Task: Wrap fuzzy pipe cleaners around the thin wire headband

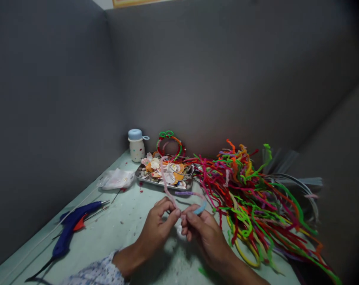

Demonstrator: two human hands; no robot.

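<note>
Pastel pipe cleaner [164, 178], pink with lilac and blue parts, stands up in front of the metal tray [163, 183], pinched between thumb and fingers of the left hand [160, 219] and, as far as the blurred view tells, the right hand [201, 229]; left of the tray lies a blue glue gun [68, 227], right of it a multicoloured pipe-cleaner heap [244, 194]

Dark grey partitions [227, 79] enclose a pale green tabletop [117, 225].
</note>
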